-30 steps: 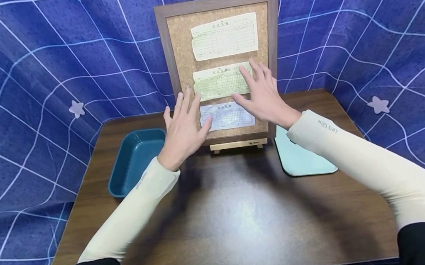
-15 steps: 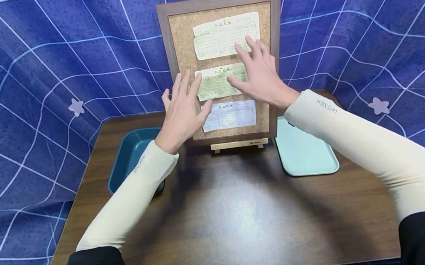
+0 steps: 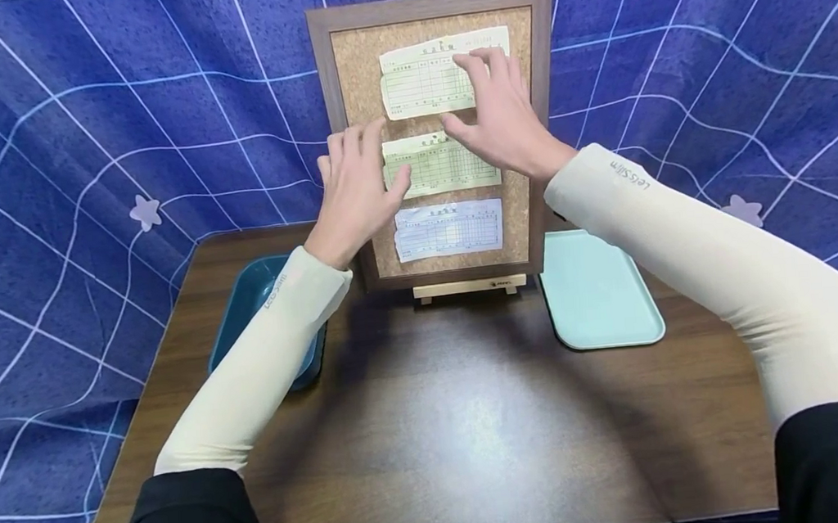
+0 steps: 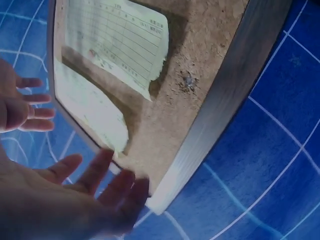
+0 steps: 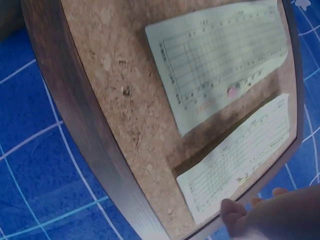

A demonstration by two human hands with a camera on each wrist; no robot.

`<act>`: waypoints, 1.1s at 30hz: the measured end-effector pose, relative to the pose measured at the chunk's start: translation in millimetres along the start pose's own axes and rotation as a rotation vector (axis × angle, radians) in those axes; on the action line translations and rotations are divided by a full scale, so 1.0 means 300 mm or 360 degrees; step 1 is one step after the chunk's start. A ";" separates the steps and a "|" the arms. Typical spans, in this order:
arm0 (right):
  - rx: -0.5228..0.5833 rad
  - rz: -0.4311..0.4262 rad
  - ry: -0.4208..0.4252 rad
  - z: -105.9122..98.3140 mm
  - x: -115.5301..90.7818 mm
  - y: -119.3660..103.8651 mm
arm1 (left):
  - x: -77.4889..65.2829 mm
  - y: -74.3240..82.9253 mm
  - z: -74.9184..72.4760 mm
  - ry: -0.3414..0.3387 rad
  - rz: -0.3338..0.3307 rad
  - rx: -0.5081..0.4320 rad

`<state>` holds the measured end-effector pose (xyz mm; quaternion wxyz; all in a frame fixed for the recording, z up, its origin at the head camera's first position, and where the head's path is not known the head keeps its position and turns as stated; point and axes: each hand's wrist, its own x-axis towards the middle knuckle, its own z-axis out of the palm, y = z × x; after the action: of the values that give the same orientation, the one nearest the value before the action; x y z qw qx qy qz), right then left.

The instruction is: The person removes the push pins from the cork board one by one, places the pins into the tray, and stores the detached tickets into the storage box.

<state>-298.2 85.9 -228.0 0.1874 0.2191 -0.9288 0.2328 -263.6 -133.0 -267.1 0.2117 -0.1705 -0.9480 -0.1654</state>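
A cork board (image 3: 359,69) in a brown wooden frame stands upright on a small wooden easel (image 3: 469,286). Three printed form slips hang on it, one above another: a whitish top slip (image 3: 420,85), a green middle slip (image 3: 430,166) and a blue bottom slip (image 3: 424,232). In the right wrist view, a pink pin (image 5: 231,92) sits in one slip and a yellow pin (image 5: 243,179) in another. My left hand (image 3: 356,188) is at the board's left side, fingers spread, holding nothing. My right hand (image 3: 502,119) is before the top slip's right part, fingers slightly bent with nothing between them.
A dark teal bin (image 3: 245,308) stands on the left of the brown table (image 3: 468,422), partly covered by my left sleeve. On the right lies a pale mint tray (image 3: 602,296). A blue curtain (image 3: 52,200) with white lines hangs behind.
Both hands have risen along the board; the right went from the middle slip to the top one. Its fingers are more bent now. The slips stay in place.
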 end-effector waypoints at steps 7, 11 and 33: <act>0.0056 0.0064 0.0058 -0.028 0.057 0.012 | 0.073 -0.037 -0.001 0.0008 -0.0140 -0.0187; 0.0047 0.0065 0.0066 -0.042 0.086 0.022 | 0.113 -0.047 -0.012 0.0004 -0.0184 -0.0208; 0.0125 0.0257 0.0175 -0.012 0.283 0.039 | 0.371 -0.043 -0.088 -0.0117 -0.0561 -0.0328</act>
<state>-373.7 70.0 -190.9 0.2099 0.1377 -0.9219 0.2951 -354.5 -126.3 -196.6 0.1261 -0.0288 -0.9483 -0.2897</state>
